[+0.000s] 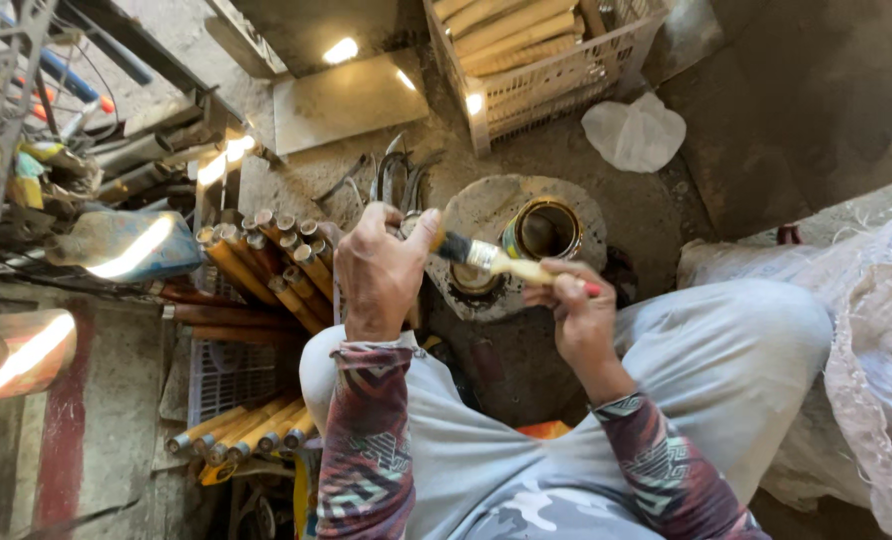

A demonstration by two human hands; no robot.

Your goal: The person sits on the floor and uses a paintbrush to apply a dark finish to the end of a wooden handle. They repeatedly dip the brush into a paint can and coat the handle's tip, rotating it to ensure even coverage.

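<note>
- The right hand [578,312] is closed around the yellow handle of a paintbrush [494,260]; fingers wrap the handle fully, with a red tip of the handle showing past the knuckles.
- The brush lies nearly level, its dark bristles pointing to the left hand and touching the small object held there.
- The left hand [384,270] is closed around a small object; thumb and fingers are curled tight, and the hand hides most of the object, so its kind cannot be told.
- An open tin [543,229] with a brass-coloured rim stands just beyond the brush ferrule, on a round stone slab [486,205].
- The slab rests on the ground between the person's knees and a white plastic crate [566,75] filled with wooden sticks.
- A bundle of wooden handles [271,262] with metal end caps lies just left of the left hand, leaning on a pale grid-pattern crate [224,375]. A second, smaller bundle [246,432] lies nearer, beside the left knee.
- Dark metal tool parts [391,175] lie on the ground just above the left hand.
- A crumpled white plastic bag [634,132] lies well right of the tin, beside the crate.
- Open room: bare ground shows right of the slab as far as the white bag. The left side is crowded by the bundles and scrap. A white woven sack [866,330] bounds the right edge beside the right knee.
- Both hands work above the gap between the knees, close to the slab edge.
</note>
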